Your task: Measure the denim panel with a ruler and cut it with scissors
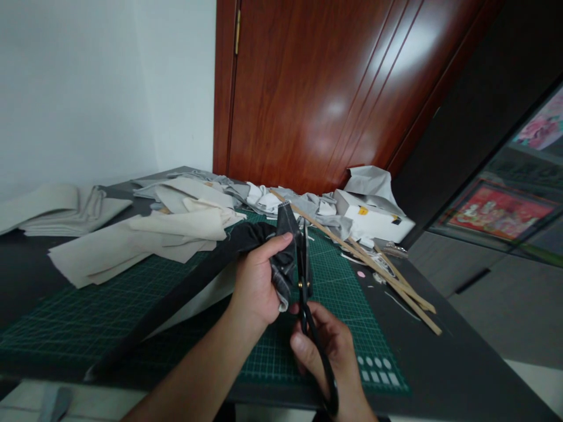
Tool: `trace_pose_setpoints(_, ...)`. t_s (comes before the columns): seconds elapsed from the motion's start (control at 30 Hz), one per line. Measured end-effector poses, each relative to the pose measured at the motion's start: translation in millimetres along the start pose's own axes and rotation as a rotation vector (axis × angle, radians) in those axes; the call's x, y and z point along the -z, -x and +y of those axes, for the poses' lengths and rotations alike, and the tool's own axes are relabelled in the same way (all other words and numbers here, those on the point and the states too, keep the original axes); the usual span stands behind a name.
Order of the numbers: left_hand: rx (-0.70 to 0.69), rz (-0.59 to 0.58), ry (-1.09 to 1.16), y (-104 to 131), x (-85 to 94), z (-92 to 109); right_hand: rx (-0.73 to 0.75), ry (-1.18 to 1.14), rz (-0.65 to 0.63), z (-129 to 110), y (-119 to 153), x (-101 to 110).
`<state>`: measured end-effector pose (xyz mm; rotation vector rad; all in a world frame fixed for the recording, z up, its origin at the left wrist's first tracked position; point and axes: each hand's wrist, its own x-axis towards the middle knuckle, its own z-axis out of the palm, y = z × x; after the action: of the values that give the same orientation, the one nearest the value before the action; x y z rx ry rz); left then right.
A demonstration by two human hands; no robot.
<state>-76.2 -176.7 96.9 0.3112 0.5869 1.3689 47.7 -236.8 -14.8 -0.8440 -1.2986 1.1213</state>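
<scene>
Right hand (331, 346): gripping scissors (302, 296) | blades: pointing away (long axis fore-and-aft) | left hand (257, 280): clutching dark cloth (197, 280)

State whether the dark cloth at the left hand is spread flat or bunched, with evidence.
Bunched: the dark cloth gathers in crumpled folds at the left hand, its long end trailing over the green mat.

A white box (377, 218) sits near a reddish-brown door (303, 94).

Mat (338, 293) free btwn scissors (304, 287) & sticks (417, 309) blocking R.
</scene>
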Motion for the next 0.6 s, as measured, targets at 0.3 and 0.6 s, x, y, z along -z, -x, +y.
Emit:
trace_pose_setpoints(0.3,0.001,-0.04,0.116,2.1,-3.0,6.9,-0.011,0.02,-0.01,-2.1,-0.3,1.7)
trace_pose_setpoints(0.6,-0.076,0.083,0.123,-0.2,-6.0,9.6,-0.038,0.045,-0.093,-4.1,3.3,3.7)
